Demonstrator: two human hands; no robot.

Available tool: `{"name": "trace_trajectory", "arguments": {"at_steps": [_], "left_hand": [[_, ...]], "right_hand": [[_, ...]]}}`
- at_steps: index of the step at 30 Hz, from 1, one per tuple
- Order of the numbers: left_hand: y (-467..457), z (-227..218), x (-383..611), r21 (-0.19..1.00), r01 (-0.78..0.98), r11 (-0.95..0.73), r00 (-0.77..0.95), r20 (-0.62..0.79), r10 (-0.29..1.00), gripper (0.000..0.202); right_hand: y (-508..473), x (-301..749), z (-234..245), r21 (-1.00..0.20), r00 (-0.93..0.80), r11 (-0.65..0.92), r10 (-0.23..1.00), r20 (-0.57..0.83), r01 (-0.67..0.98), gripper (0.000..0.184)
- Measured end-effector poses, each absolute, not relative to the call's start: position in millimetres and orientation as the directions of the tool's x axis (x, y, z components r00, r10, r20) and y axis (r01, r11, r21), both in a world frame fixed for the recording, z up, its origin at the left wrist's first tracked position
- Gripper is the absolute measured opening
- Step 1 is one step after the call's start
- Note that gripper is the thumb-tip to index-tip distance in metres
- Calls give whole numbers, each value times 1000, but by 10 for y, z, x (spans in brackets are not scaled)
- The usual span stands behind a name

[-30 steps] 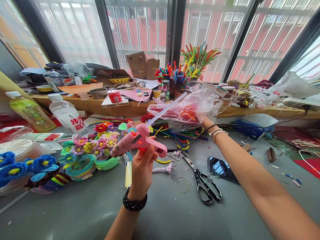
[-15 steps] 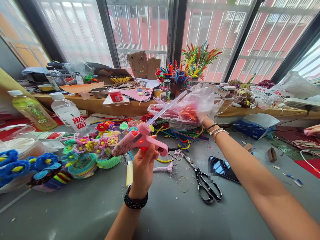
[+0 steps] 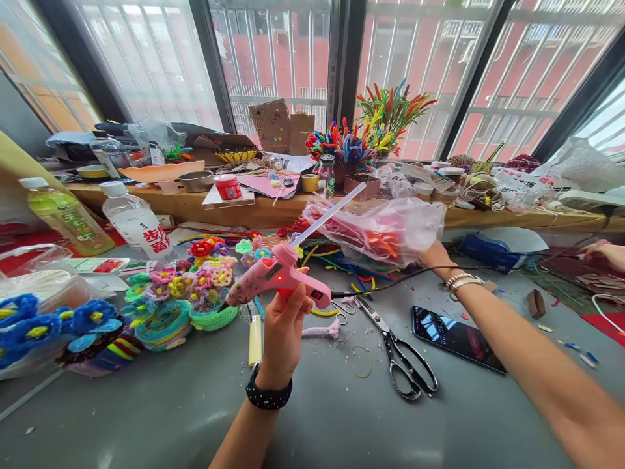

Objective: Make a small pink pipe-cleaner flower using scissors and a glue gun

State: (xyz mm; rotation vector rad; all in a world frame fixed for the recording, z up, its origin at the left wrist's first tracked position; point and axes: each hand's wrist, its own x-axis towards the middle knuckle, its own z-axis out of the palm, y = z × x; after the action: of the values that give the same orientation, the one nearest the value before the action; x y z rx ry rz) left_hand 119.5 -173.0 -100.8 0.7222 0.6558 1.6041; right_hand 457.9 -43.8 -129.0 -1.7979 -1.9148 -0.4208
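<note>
My left hand (image 3: 284, 329) is closed round the grip of a pink glue gun (image 3: 278, 277), held above the grey table with its nozzle pointing left and a clear glue stick (image 3: 328, 213) jutting up to the right from its back. My right hand (image 3: 436, 255) reaches forward and grips a clear plastic bag (image 3: 381, 228) of red and orange pipe cleaners, lifted off the table. The fingers are mostly hidden behind the bag. Loose pipe cleaners (image 3: 342, 267) lie under the bag.
Black scissors (image 3: 400, 355), a phone (image 3: 456, 337), a lighter (image 3: 254, 339) and small scissors lie near my hands. Pipe-cleaner flowers (image 3: 180, 293) crowd the left with two bottles (image 3: 131, 221) behind. A cluttered wooden shelf (image 3: 273, 207) runs along the window. Another person's hand (image 3: 603, 253) shows at far right.
My right hand has pulled the bag of pipe cleaners up and to the right, towards me. The left hand with the glue gun has hardly moved.
</note>
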Motion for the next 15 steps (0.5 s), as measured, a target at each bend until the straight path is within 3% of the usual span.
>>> {"name": "trace_trajectory", "arguments": {"at_steps": [3, 6, 15], "left_hand": [[-1732, -1023, 1219, 770, -624, -133, -107, 84, 991, 31], [-1732, -1038, 1238, 785, -607, -126, -105, 78, 991, 30], [-1742, -1033, 1253, 802, -590, -93, -92, 48, 995, 31]], "right_hand": [[-691, 4733, -1419, -89, -26, 76, 883, 468, 993, 31], [-911, 4862, -1552, -108, 114, -73, 886, 449, 992, 37], [-969, 5282, -1646, -133, 439, -419, 829, 346, 898, 14]]}}
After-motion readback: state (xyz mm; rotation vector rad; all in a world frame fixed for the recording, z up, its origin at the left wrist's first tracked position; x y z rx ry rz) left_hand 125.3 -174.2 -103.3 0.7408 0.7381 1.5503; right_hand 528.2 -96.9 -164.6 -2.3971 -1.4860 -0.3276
